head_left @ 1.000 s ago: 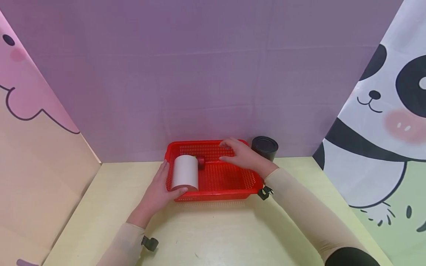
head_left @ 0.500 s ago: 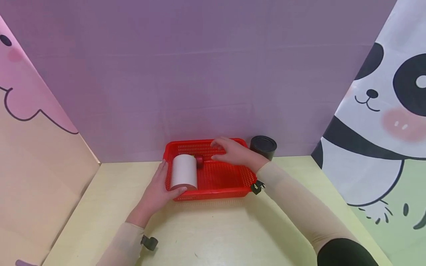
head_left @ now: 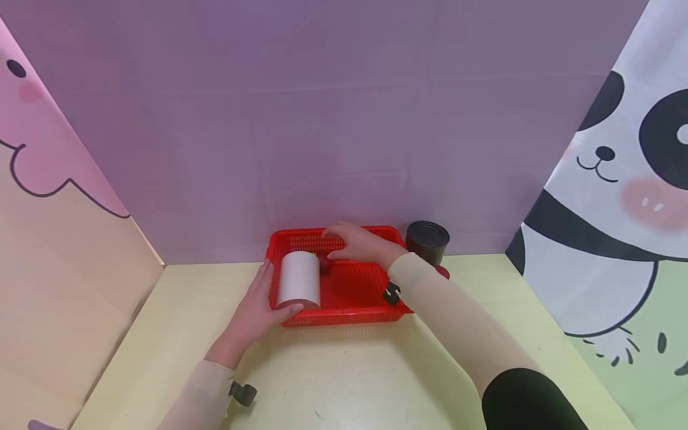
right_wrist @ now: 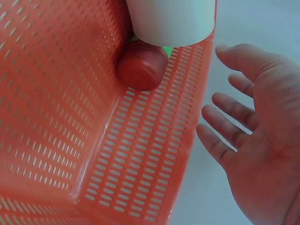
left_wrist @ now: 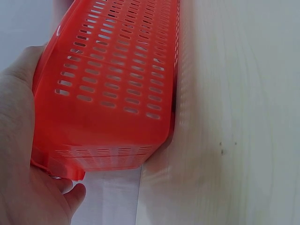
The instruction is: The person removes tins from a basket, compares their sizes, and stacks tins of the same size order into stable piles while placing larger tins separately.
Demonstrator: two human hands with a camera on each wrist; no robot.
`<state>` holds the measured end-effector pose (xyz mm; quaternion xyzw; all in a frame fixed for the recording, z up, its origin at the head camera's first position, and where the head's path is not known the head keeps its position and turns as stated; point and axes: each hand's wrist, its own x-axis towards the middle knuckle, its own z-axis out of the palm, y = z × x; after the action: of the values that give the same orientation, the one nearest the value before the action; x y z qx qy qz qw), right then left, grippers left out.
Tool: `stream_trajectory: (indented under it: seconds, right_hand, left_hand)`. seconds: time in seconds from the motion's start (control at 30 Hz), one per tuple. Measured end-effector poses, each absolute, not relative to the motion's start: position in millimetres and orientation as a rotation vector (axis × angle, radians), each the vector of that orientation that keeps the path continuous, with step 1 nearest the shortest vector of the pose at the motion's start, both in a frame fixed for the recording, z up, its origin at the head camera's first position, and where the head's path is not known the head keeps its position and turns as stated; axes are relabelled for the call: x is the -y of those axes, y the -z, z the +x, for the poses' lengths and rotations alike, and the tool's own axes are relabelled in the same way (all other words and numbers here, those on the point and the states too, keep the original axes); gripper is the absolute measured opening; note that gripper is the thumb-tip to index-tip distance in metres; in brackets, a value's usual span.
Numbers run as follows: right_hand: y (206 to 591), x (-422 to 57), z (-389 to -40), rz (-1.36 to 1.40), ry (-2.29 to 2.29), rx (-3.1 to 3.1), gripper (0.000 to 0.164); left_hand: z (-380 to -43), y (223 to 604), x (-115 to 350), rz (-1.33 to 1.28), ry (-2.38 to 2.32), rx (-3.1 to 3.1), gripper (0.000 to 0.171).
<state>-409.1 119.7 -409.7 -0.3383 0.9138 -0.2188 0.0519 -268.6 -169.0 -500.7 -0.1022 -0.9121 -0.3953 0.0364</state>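
A red plastic basket (head_left: 357, 313) with slotted walls sits against the purple backdrop. My left hand (head_left: 257, 316) holds its left front corner, thumb over the front rim and fingers along the left side; in the left wrist view the fingertips (left_wrist: 75, 197) reach past the rim. A white cylinder (head_left: 299, 278) stands inside at the left. Beside it lies a small dark red rounded thing (right_wrist: 142, 65) with a flat end and a bit of green behind. Over the basket my right hand (head_left: 357, 243) has loosely bent, spread fingers with nothing between them, close to the red thing.
A black lidded can (head_left: 427, 242) stands just right of the basket at the back. A small red thing (head_left: 442, 272) shows on the pale table (head_left: 344, 382) beyond my right sleeve. Purple cloth (head_left: 344, 131) rises behind, with printed side panels left and right.
My right hand has moved left across the basket, toward the dark red thing. The small red thing right of the basket has come into view. My left hand keeps its place.
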Motion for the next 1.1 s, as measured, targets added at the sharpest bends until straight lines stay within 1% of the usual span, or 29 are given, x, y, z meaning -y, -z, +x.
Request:
stream_trajectory:
  seconds: [0.2, 0.47, 0.67, 0.9, 1.1]
  right_hand:
    - [423, -111, -419, -0.943, 0.674, -2.798, 0.061]
    - [449, -113, -426, -0.848, 0.721, -2.806, 0.060]
    - [461, -114, -428, -0.852, 0.730, -2.788, 0.058]
    - [467, -111, -425, -0.849, 0.742, -2.746, 0.064]
    - [472, -108, -424, -0.865, 0.728, -2.730, 0.062]
  left_hand:
    - [-270, 501, 167, -0.314, 1.227, 2.797, 0.131]
    - [-268, 500, 166, -0.321, 1.218, 2.812, 0.133]
    - [-267, 500, 166, -0.316, 1.208, 2.820, 0.133]
    - [-266, 498, 168, -0.310, 1.197, 2.823, 0.133]
    - [-264, 498, 169, -0.292, 1.189, 2.831, 0.133]
